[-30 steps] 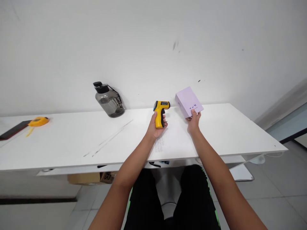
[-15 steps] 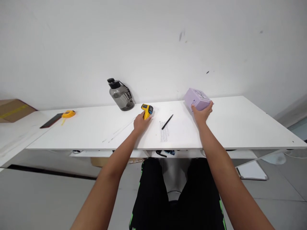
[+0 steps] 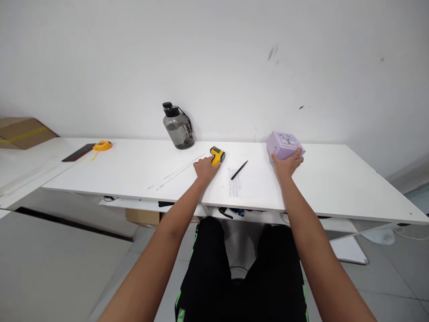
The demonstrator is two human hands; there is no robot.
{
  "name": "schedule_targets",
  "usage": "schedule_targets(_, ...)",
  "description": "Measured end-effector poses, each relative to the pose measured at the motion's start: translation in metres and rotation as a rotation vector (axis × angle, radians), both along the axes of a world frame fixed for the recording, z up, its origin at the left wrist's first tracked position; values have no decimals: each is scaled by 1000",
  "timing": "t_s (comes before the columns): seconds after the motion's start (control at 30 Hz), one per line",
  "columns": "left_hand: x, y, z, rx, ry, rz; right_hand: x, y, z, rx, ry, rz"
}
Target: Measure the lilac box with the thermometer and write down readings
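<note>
The left hand (image 3: pixel 205 168) wraps closed around the yellow thermometer gun (image 3: pixel 217 155) lying mid-table; the right hand (image 3: pixel 287 163) clamps the lilac box (image 3: pixel 284 145) near the far edge, bare white table (image 3: pixel 342 179) to its right.

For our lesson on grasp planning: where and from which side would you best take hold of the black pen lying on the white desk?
Pinch the black pen around its middle, coming from above. It lies flat and slanted on the white desk, apart from the yellow thermometer gun under the left hand, so only its thin long sides offer opposing faces.
</note>
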State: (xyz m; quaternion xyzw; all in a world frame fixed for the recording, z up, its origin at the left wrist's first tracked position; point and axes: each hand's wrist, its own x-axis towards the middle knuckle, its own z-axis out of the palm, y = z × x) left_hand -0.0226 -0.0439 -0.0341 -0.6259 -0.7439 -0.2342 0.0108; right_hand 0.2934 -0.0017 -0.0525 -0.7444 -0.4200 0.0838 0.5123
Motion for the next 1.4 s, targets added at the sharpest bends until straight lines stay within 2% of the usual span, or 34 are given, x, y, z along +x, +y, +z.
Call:
schedule_targets(0.2,1,-5,-11,159,85,-61,-5,2,0,-100,-141,32)
schedule_targets(0.33,2,-13,-11,266,49,-140,-11,-8,5,17,-373,142)
schedule_targets(0.4,4,-15,-7,273,28,-213,-21,-18,9,105,-479,329)
schedule_targets(0.47,4,-16,-4,229,4,-337,-34,-27,10,151,-562,623)
schedule_targets(0.53,6,-17,-4,145,-19,-482,-49,-31,8,140,-600,915)
schedule_targets(0.57,6,-17,-5,101,-27,-539,-54,-32,5,119,-599,1007)
schedule_targets(0.63,8,-19,-9,45,-31,-593,-61,-31,0,82,-577,1082)
schedule_targets(0.8,12,-30,-16,40,-76,-576,-55,-25,-7,91,-460,1046)
schedule_targets(0.9,14,-34,-17,27,-184,-579,-50,-23,-9,24,-449,1057)
schedule_targets(1.0,15,-34,-18,30,-267,-595,-52,-22,-11,-48,-520,1042)
schedule_targets(1.13,16,-33,-18,52,-311,-608,-59,-28,-8,7,-696,1016)
schedule_targets(1.2,16,-34,-18,52,-268,-607,-61,-33,-3,14,-782,1018)
schedule_targets(1.3,15,-35,-16,16,-86,-583,-61,-40,4,-9,-859,996)
schedule_targets(1.4,15,-35,-14,-25,95,-557,-56,-48,10,-87,-816,848)
